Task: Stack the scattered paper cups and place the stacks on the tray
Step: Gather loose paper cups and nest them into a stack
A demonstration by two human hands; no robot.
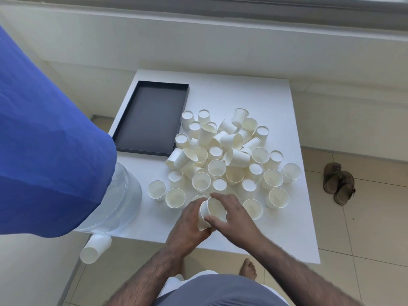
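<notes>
Table [276, 133] first: we see bare white room along its right and far edges. One dark tray [152, 120] lies along its left edge. Scattered cups [220, 160] crowd the middle, too many for us to count surely. Near the front edge, our left hand [187, 226] and right hand [236, 217] both curl round one tilted held cup [213, 212].

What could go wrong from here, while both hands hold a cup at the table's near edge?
1. Tipped cups in the pile could roll off the table if nudged; one cup already lies off it.
2. The tray lies past the pile's left side, so a stack carried there may knock upright cups.
</notes>
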